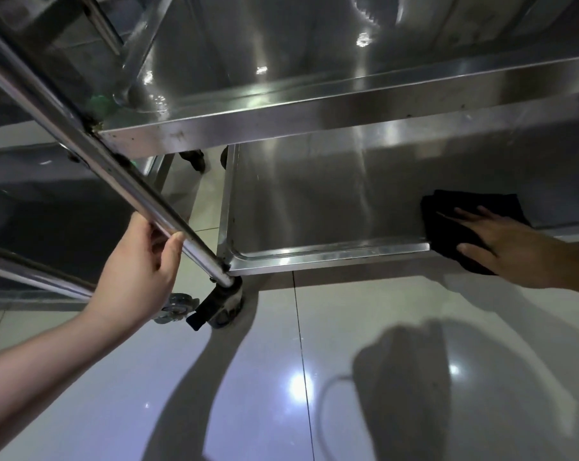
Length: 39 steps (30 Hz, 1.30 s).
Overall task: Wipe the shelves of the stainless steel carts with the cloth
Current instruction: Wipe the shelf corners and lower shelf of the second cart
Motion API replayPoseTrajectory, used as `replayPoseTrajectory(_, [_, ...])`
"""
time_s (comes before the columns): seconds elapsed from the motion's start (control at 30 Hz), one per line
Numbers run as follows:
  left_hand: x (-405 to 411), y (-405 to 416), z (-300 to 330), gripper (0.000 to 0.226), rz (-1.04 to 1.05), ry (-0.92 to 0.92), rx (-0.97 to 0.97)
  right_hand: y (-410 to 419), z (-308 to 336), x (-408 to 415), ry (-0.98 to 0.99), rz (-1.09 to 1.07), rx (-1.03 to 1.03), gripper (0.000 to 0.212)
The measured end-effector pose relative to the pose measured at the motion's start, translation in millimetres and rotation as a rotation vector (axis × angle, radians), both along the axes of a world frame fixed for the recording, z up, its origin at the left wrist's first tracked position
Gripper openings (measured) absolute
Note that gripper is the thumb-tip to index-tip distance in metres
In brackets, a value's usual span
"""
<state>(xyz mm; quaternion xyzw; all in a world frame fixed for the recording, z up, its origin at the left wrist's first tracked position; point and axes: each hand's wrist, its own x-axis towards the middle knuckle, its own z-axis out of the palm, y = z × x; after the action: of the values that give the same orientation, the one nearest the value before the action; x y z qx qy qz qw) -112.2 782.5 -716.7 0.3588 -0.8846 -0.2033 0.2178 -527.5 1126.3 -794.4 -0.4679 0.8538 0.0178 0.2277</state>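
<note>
No brand, label or legible writing is visible on any part.

Left hand (138,271): the forearm enters from the lower left and rises toward the cart's corner post (121,171), a round steel tube that slopes down to the caster (221,304). The fingers are curled round the post from behind, and the thumb lies along its near side, just above the lower shelf's corner.

Right hand (500,247): the forearm enters from the right edge, palm down. The fingers are straight and spread, pressing flat on the black cloth (454,221); none is curled round it.

Cloth position: folded, lying on the lower shelf (314,201) of the stainless steel cart at the shelf's front right, with its near part draped over the raised front rim.

The middle shelf (281,118) runs directly above. A second cart (32,207) stands at the left. The floor (248,377) is glossy pale tile carrying the person's shadow.
</note>
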Motion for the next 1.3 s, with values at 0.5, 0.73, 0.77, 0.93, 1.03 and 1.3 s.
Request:
replayPoseTrajectory(0.5, [-22,29,-4,0.040,0.260,-0.386,0.178,5,-18,2,0.067,-0.030,-0.146,0.064])
replayPoseTrajectory(0.73, [-69,101,-22,0.006,0.087,-0.299,0.584,4,-17,3,0.063,-0.043,-0.145,0.061])
replayPoseTrajectory(0.77, [-80,109,-26,0.009,0.003,-0.341,0.547,4,-16,3,0.058,-0.047,-0.142,0.060])
replayPoseTrajectory(0.93, [-149,142,-35,0.028,-0.281,-0.446,0.254,6,-17,2,0.033,-0.053,-0.135,0.060])
replayPoseTrajectory(1.03, [-197,163,-46,0.027,-0.365,-0.398,0.146,7,-21,1,0.032,-0.047,-0.144,0.061])
replayPoseTrajectory(1.3, [-287,178,-92,0.046,-0.284,-0.392,-0.040,10,-28,-1,0.038,-0.051,-0.192,0.063])
